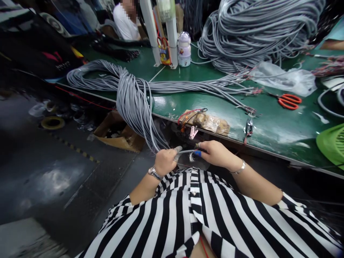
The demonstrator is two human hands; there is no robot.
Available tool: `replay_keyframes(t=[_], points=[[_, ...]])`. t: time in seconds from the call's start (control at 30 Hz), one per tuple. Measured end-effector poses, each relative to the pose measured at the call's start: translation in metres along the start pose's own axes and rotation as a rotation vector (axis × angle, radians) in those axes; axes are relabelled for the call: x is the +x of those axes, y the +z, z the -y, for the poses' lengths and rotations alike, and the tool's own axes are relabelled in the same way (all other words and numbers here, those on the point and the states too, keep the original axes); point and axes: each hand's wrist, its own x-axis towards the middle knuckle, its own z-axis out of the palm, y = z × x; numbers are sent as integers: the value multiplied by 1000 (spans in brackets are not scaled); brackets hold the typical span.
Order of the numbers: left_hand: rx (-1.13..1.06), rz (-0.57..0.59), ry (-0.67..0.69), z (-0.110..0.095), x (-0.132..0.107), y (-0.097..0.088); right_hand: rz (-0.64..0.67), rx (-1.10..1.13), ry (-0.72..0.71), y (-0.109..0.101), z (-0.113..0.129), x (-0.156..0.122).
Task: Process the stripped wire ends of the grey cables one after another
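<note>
Just beyond the striped shirt, my left hand (pixel 166 160) is closed around a grey cable (pixel 185 152), its thumb and finger wrapped in grey coverings. My right hand (pixel 215 153) pinches the same cable near its end, with blue tape on a fingertip. A tuft of whitish fibre (pixel 191 157) hangs under the cable by the right fingers. From the left hand the cable leads toward a bundle of grey cables (pixel 134 100), which drapes over the bench edge. Stripped ends with thin coloured wires (pixel 256 91) lie to the right on the bench.
On the green bench (pixel 172 104) lie orange-handled scissors (pixel 289 101), a clear plastic bag (pixel 287 77), a taped wooden block (pixel 208 122) and a pink clip (pixel 193 132). A large cable coil (pixel 258 32) stands behind. A green basket (pixel 331 145) sits right; a cardboard box (pixel 119 132) is below. Another person (pixel 127 21) sits beyond.
</note>
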Motion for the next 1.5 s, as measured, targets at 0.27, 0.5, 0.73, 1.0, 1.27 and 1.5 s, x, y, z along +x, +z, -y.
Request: replay_keyframes(t=[0.27, 0.5, 0.73, 1.0, 1.27, 1.5], points=[[-142, -363, 6, -21, 9, -2, 296, 1144, 126, 24, -20, 0], [-41, -515, 162, -18, 9, 7, 467, 1936, 282, 61, -21, 1], [-26, -332, 180, 0, 5, 5, 547, 2018, 280, 60, -13, 3], [-102, -249, 215, 13, 12, -11, 259, 1387, 164, 50, -3, 4], [-733, 145, 168, 17, 31, -29, 85, 504, -249, 42, 15, -1], [-552, -264, -3, -7, 21, -17, 87, 819, -29, 46, 25, 3]])
